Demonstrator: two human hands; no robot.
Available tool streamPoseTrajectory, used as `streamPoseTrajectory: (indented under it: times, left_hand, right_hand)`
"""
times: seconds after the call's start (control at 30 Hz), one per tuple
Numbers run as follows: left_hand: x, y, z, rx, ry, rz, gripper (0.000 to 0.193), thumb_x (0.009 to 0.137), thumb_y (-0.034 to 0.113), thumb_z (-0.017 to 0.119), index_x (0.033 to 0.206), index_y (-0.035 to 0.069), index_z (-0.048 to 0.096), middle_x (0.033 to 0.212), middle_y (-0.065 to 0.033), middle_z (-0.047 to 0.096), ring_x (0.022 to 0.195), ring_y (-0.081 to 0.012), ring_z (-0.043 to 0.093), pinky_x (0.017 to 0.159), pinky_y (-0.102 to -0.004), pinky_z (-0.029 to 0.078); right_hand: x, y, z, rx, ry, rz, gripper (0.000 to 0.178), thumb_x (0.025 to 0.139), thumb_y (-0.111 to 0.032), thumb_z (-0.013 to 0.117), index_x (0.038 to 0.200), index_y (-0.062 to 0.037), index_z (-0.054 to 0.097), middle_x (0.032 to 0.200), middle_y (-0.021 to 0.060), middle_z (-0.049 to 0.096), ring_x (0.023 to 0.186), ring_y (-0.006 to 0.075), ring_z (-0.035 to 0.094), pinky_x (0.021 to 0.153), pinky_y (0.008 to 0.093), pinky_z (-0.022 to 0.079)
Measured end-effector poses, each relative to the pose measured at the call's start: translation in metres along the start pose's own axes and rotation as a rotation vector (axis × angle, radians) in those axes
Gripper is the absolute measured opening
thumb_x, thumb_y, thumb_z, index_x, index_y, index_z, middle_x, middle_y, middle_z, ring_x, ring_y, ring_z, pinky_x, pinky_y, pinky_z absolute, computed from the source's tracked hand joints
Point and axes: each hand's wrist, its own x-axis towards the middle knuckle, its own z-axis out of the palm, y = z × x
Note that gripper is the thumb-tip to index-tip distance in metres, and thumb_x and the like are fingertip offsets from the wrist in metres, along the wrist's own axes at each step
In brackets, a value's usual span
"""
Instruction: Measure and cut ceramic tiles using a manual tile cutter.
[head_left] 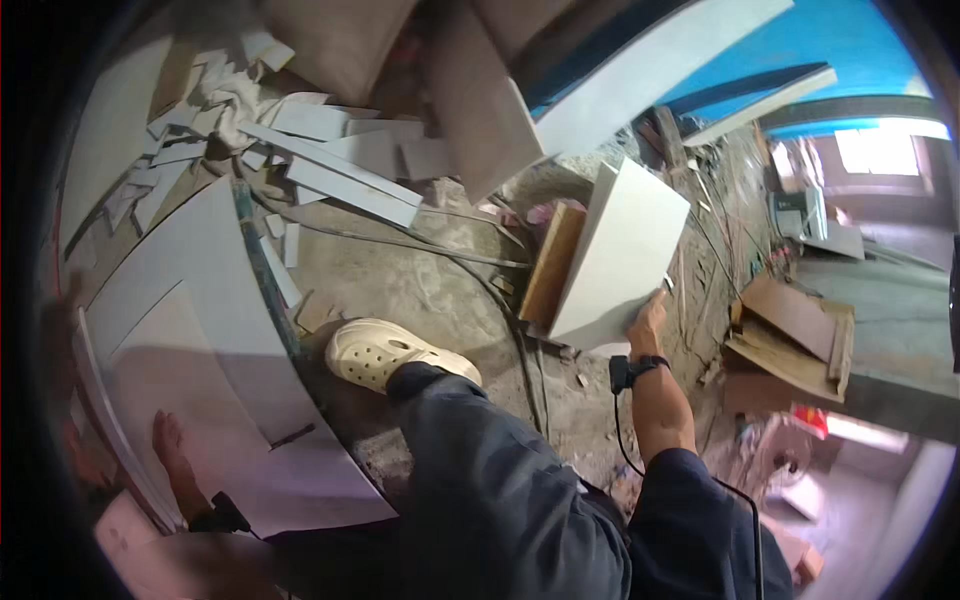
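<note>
Right hand [650, 322]: closed on the edge of the white panel [618, 262], fingers at its lower right side. Key relation: the panel lies left and away from that grip, long axis running away from the person and leaning a bit right, so the hold is off to one side and nearer the close end than the far corner. Right hand is clearly the nearer one; left is well apart, across the body.

Left hand [170, 440]: open, fingers together, pointing away, at the big pale sheet [190, 290]. Dim there near the rim, so can't tell if the palm bears on it or just hovers.

Next out: brown board [553, 265] just left of the panel, tilted much the same way. Dark cable [526, 372] on the floor [420, 285] nearby. Cream clog [375, 352] on the floor between panel and sheet.

Further out: pale offcuts [340, 178] heaped far left, long strips among them. Right side, well apart from the panel: brown pieces [790, 315] on a grey slab [890, 345].
</note>
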Motion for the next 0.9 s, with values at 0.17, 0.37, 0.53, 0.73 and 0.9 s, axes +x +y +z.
streamPoseTrajectory:
  times: [0.17, 0.37, 0.53, 0.73, 0.9]
  left_hand:
    - [-0.046, -0.119, -0.058, -0.209, 0.414, -0.15, 0.044, 0.098, 0.035, 0.052, 0.135, 0.011, 0.054, 0.131, -0.0065, 0.057, 0.122, -0.0257, 0.052, 0.11, -0.0407, 0.035]
    - [-0.163, -0.103, 0.019, -0.084, 0.845, -0.485, 0.039, 0.094, 0.034, 0.057, 0.121, 0.005, 0.055, 0.119, -0.0135, 0.058, 0.108, -0.0267, 0.059, 0.097, -0.0463, 0.045]
    - [-0.19, -0.03, 0.087, -0.779, 0.685, -0.554, 0.053, 0.087, 0.033, 0.067, 0.127, 0.005, 0.047, 0.12, -0.0117, 0.054, 0.113, -0.0307, 0.055, 0.093, -0.052, 0.047]
    - [-0.181, -0.013, 0.116, -0.926, 0.637, -0.547, 0.054, 0.087, 0.033, 0.066, 0.128, 0.005, 0.044, 0.12, -0.0129, 0.054, 0.115, -0.0326, 0.053, 0.096, -0.0537, 0.046]
    - [-0.168, -0.023, 0.105, -1.031, 0.653, -0.671, 0.048, 0.085, 0.035, 0.066, 0.117, 0.002, 0.05, 0.113, -0.0153, 0.053, 0.1, -0.03, 0.056, 0.091, -0.0515, 0.048]
  right_hand:
    - [0.007, 0.012, -0.004, -0.124, -0.248, -0.145, 0.063, 0.1, -0.045, 0.05, 0.137, 0.0056, 0.047, 0.135, 0.0183, 0.054, 0.121, 0.031, 0.051, 0.104, 0.0417, 0.039]
    - [0.041, 0.014, 0.004, -0.739, -0.389, -0.338, 0.068, 0.099, -0.043, 0.049, 0.147, 0.0034, 0.035, 0.142, 0.0243, 0.046, 0.126, 0.0373, 0.048, 0.107, 0.0451, 0.038]
    - [0.09, 0.033, 0.007, -1.107, -0.281, -0.54, 0.066, 0.1, -0.04, 0.046, 0.149, 0.0027, 0.031, 0.144, 0.0279, 0.043, 0.126, 0.0405, 0.048, 0.105, 0.0473, 0.04]
    - [0.109, 0.026, 0.013, -1.329, -0.251, -0.761, 0.058, 0.101, -0.037, 0.042, 0.146, 0.0, 0.034, 0.14, 0.0294, 0.044, 0.122, 0.0417, 0.052, 0.1, 0.0497, 0.045]
    - [0.032, -0.037, 0.034, -1.28, -0.433, -0.887, 0.029, 0.102, -0.024, 0.043, 0.104, -0.0014, 0.06, 0.086, 0.0196, 0.063, 0.075, 0.035, 0.061, 0.071, 0.0469, 0.049]
